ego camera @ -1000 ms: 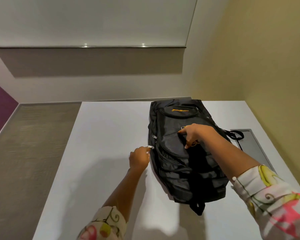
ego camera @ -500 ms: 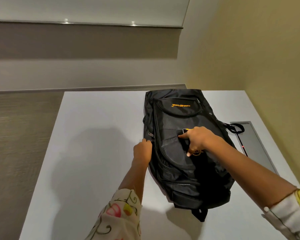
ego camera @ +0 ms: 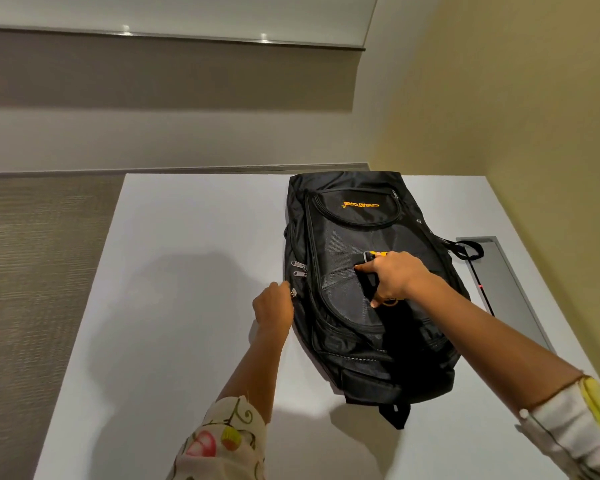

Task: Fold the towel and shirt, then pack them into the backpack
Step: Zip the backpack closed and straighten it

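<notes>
While the right hand [ego camera: 392, 277] grips the front strap [ego camera: 372, 280] to steady the backpack [ego camera: 343, 237], centre-right on the table [ego camera: 187, 230], the left hand [ego camera: 274, 304] pinches a side zipper pull [ego camera: 294, 292], probably to close it.

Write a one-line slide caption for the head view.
Left hand pinches a side zipper pull on the black backpack; right hand grips its front; white table beneath.

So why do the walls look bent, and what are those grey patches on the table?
Head view: the wide-angle lens bows straight wall edges; soft shadows fall on the table left of the left hand and beside the backpack's near end; two glints sit on the metal strip; the black fabric hides detail, the orange lettering reads sharp.
</notes>
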`<state>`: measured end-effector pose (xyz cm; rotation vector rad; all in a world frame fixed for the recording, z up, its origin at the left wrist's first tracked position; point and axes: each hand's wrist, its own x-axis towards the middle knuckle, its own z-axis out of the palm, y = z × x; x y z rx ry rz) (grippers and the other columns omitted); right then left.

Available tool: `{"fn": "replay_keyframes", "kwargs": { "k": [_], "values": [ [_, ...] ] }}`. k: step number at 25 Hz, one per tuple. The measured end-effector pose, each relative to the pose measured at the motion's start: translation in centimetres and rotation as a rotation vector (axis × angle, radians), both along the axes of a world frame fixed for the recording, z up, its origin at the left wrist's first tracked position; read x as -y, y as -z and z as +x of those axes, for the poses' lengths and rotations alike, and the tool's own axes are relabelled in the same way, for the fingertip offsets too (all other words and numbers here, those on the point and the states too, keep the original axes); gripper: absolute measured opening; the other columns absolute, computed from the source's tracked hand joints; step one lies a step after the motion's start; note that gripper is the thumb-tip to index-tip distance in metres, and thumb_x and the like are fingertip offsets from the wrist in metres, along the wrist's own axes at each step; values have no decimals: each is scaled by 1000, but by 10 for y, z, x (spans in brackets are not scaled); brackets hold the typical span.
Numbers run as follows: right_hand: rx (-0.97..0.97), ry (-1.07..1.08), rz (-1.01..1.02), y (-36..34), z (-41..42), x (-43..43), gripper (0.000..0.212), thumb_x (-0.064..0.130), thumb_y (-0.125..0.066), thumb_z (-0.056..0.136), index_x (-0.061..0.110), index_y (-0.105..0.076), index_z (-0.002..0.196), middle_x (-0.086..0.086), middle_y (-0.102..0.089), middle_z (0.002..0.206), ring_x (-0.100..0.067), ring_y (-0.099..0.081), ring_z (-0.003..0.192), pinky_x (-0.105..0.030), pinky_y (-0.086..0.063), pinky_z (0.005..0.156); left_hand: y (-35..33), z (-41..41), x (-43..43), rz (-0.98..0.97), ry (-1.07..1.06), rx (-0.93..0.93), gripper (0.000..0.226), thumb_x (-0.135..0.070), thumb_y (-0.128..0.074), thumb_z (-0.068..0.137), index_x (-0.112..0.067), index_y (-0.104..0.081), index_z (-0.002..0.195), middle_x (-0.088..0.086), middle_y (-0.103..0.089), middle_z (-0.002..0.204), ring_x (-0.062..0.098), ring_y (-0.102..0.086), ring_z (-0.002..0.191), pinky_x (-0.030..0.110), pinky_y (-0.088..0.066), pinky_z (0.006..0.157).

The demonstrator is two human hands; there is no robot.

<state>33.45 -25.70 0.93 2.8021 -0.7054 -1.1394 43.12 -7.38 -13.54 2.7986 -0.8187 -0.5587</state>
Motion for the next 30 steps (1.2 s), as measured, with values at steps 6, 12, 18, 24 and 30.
{"fn": "replay_keyframes", "kwargs": {
  "k": [6,12,18,24,30],
  "values": [
    [22,17,-18,1,-7,-8,93,52,-81,66,46,-33,145,-1,-38,151,-28,-45,132,-39,-47,99,-13,-25,-26,-51,62,66,19,-16,-60,94,-17,-56,113,3,-61,99,19,-65,85,24,-49,70],
    [43,42,-50,7,-16,-19,88,47,-78,74,46,-29,147,-4,-34,151,-29,-44,131,-40,-46,96,-23,-86,-62,-134,60,12,20,-16,-60,94,-19,-57,113,1,-63,102,20,-66,87,22,-43,69],
    [151,116,-67,6,-31,-43,66,26,-68,85,36,-38,144,-10,-28,152,-34,-36,134,-46,-42,99,-42,-139,-64,-225,-79,-76,16,-29,-57,96,-18,-61,108,-1,-66,100,17,-66,90,19,-40,66],
    [362,654,265,41,-68,-148,38,43,-58,89,10,-62,107,-11,-63,113,-35,-59,109,-35,-47,79,-46,-131,-62,-284,-318,-375,20,-28,-56,94,-13,-69,91,6,-71,93,25,-67,90,30,-50,70],
    [408,982,386,77,-58,-163,21,24,-60,79,10,-69,92,-12,-70,101,-32,-69,91,-41,-59,78,-53,-116,-72,-411,-632,-930,8,-17,-59,93,-16,-67,90,7,-69,98,22,-66,91,35,-53,75]
  ]
}}
